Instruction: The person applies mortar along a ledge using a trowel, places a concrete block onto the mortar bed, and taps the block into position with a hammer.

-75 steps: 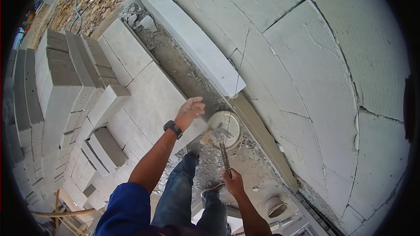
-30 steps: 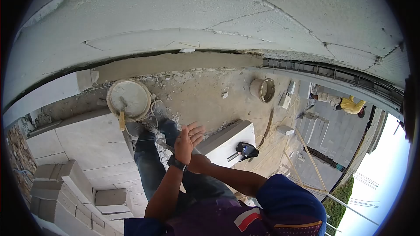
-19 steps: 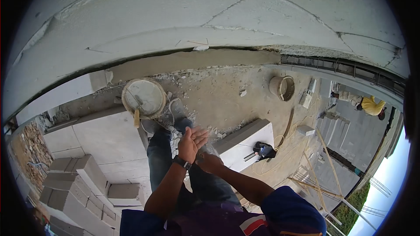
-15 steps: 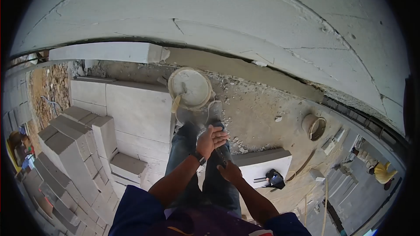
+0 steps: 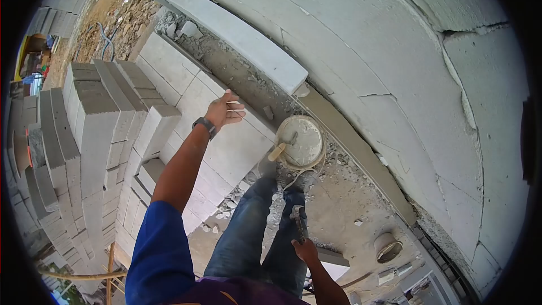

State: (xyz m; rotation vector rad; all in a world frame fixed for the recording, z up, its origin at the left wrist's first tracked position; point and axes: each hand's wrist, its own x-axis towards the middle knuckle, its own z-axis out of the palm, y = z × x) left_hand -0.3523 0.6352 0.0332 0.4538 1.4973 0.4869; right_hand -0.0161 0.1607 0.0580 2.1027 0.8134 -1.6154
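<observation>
Pale blocks are overhung by the left hand, fingers apart; 1 tool is clamped in the right hand's fingers; 1 bucket is noted nearby.

Even, soft daylight falls across the pale wall and dusty floor, casting only faint shadows, with no strong glare. Fisheye distortion bends the straight edges of the blocks at left, while black vignetting rounds the corners.
</observation>
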